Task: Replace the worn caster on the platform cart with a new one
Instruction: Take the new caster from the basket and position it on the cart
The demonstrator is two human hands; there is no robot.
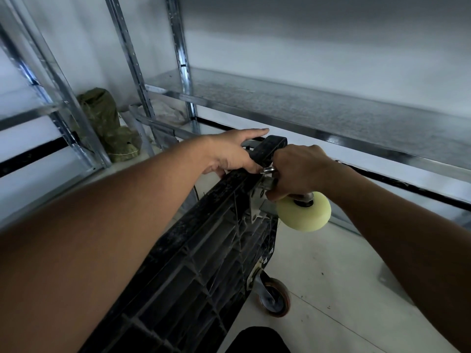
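The black platform cart [204, 256] stands tipped on its side, its ribbed underside facing right. My left hand [234, 151] grips the cart's upper edge near the far corner, fingers stretched over it. My right hand [298, 171] is closed around the metal bracket of a caster with a pale yellow wheel [304, 212], held against the mounting plate [256, 200] at the cart's upper corner. A small metal wing-shaped part [269, 170] shows between my hands. Lower down, a worn caster with an orange-rimmed wheel [275, 296] is on the cart, near the floor.
Galvanised metal shelving [331, 110] runs along the wall behind the cart, with uprights [183, 59] at the left. A green sack [104, 121] and a white bag [165, 110] lie in the corner. The pale floor [344, 276] spreads to the right. A dark knee [257, 340] shows at bottom.
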